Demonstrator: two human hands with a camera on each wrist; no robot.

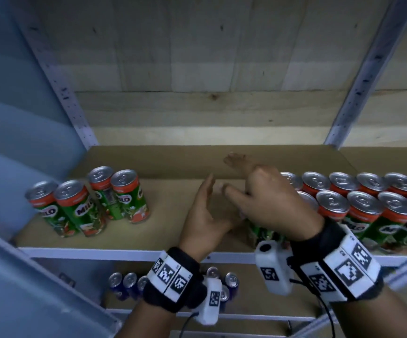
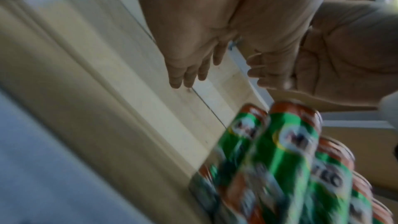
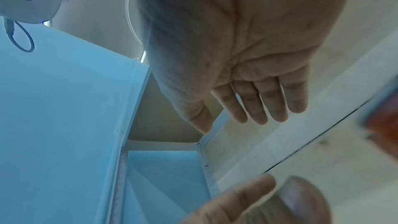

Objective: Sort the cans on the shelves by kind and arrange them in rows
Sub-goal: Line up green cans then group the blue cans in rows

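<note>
Several green and red Milo cans stand in a loose group at the left of the brown shelf board. More Milo cans stand in two rows at the right, blurred in the left wrist view. My left hand is over the middle of the shelf, fingers straight, palm facing right, holding nothing. My right hand hovers above the left end of the right rows with fingers spread and empty. It hides part of the cans under it.
Grey metal uprights frame the shelf, with a wooden back wall. A blue panel closes the left side. Blue cans stand on the lower shelf. Bare board lies between the two Milo groups.
</note>
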